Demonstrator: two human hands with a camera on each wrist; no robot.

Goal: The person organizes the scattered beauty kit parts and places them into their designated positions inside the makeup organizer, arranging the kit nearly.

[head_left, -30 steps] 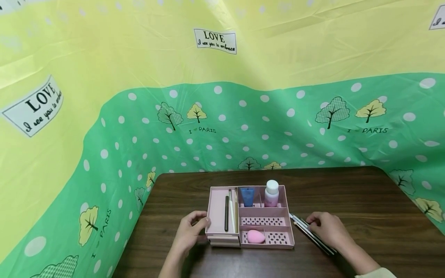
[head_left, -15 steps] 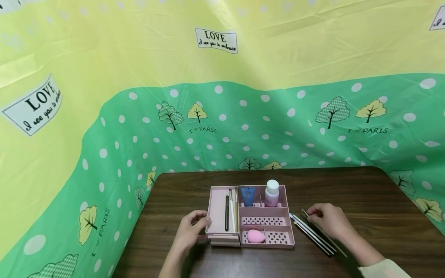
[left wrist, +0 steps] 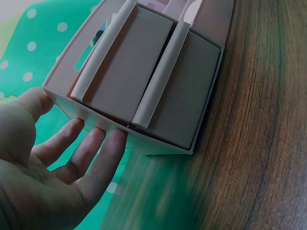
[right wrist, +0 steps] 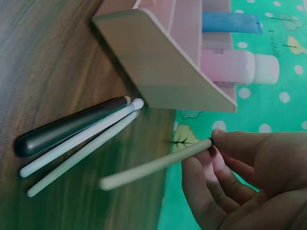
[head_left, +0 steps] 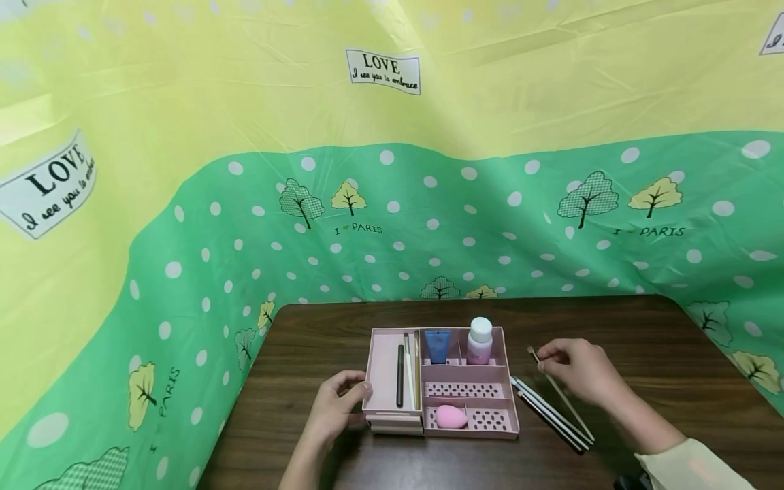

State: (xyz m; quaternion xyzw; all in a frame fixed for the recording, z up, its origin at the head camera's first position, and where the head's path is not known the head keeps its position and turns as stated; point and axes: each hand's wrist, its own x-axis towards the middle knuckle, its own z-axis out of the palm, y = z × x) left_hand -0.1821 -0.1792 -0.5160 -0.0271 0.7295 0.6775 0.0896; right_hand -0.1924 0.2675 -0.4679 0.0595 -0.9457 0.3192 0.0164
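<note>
My left hand (head_left: 331, 412) holds the left side of a pink makeup organizer (head_left: 381, 367), thumb at the upper corner and fingertips against the side wall. Two drawers (left wrist: 129, 67) sit shut in its front. To the right, my right hand (head_left: 582, 371) pinches a thin makeup brush (head_left: 565, 400) with a pale handle between thumb and fingers. The brush slants above the table. Beside the organizer lie a thick dark handle (right wrist: 72, 127) and two slim pale-handled sticks (right wrist: 79, 155), side by side. Three slender brushes or pencils (head_left: 408, 374) lie in the top left tray.
Upright in the organizer's back compartments are a blue tube (head_left: 437, 347) and a white-capped pink bottle (head_left: 480, 344). A pink egg-shaped sponge (head_left: 451, 416) lies in a front compartment. The brown wooden table (head_left: 643, 367) ends at a green and yellow patterned cloth (head_left: 416, 204).
My right hand has drawn one brush away from the group beside the organizer, moving up and slightly right with it. My left hand stays at the organizer.
</note>
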